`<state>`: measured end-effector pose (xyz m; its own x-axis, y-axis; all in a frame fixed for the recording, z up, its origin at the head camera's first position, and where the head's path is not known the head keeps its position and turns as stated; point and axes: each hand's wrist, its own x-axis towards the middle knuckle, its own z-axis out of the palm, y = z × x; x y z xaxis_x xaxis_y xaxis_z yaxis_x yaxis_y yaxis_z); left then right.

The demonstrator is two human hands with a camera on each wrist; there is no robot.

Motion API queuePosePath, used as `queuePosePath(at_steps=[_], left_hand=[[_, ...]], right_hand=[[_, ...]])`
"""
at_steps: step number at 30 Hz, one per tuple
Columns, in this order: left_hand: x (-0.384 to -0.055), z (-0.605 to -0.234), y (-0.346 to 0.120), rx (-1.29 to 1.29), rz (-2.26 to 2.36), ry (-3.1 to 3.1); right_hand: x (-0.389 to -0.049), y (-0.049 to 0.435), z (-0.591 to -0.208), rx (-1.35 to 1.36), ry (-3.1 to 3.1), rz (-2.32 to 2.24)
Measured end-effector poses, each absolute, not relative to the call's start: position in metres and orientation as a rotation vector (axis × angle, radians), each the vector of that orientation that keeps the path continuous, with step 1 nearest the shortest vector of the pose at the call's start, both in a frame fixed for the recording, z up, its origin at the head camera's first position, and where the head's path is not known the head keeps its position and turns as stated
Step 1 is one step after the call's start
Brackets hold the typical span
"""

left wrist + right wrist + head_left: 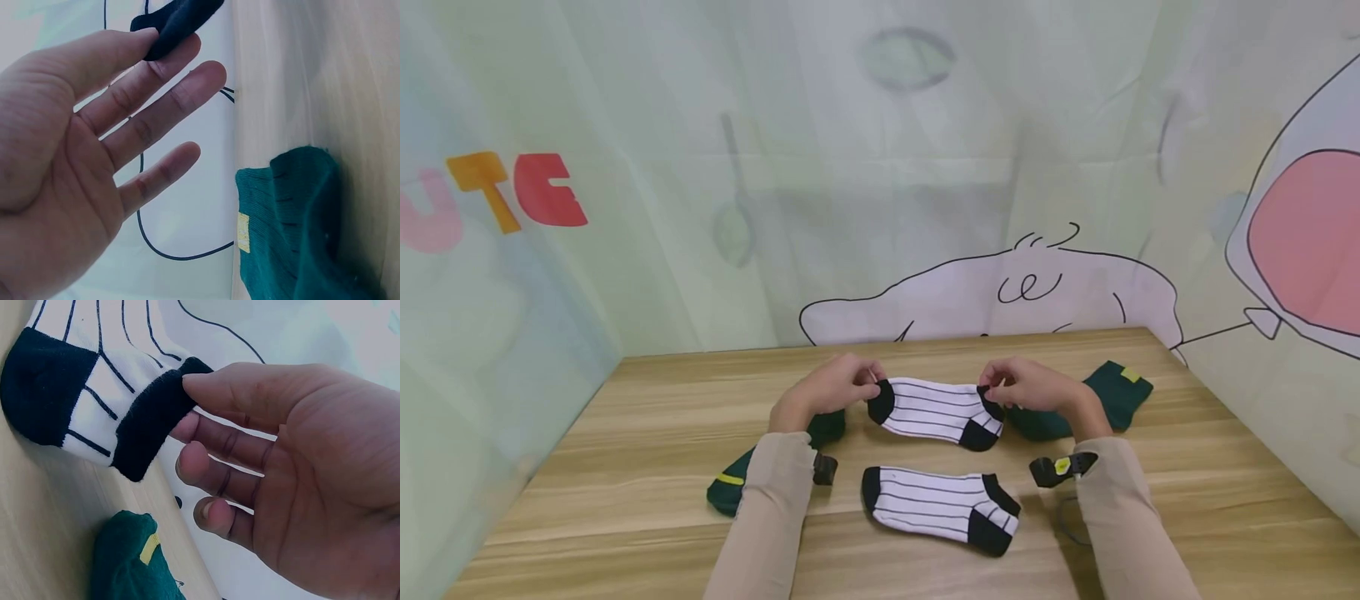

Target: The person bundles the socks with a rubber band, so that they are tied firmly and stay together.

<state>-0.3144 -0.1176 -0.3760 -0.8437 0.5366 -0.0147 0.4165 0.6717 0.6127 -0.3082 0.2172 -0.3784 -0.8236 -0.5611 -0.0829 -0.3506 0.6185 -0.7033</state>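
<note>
A white sock with black stripes point(928, 408) is stretched sideways between both hands, its black heel hanging low on the right. My left hand point(838, 385) pinches its black toe point(181, 25) between thumb and index finger, the other fingers spread. At the opposite end, my right hand point(1026, 387) pinches the black cuff point(150, 422) with thumb and index finger. Nearer to me, a matching striped sock point(925, 504) lies flat on the table, toe to the left and heel to the right.
A dark green sock point(726, 487) with a yellow mark lies by the left forearm, partly hidden by it. Behind the right wrist is another green sock point(1116, 392) with a yellow patch. The wooden table point(647, 433) ends at a printed curtain point(670, 250).
</note>
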Motion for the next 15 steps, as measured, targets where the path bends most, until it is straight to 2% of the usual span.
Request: queuePosePath(at_steps=[15], left_hand=[[-0.3142,-0.3715,-0.1226,0.847,0.991,2.634]], right_hand=[[-0.309,0.2216,-0.3748,-0.759,2.478,-1.074]])
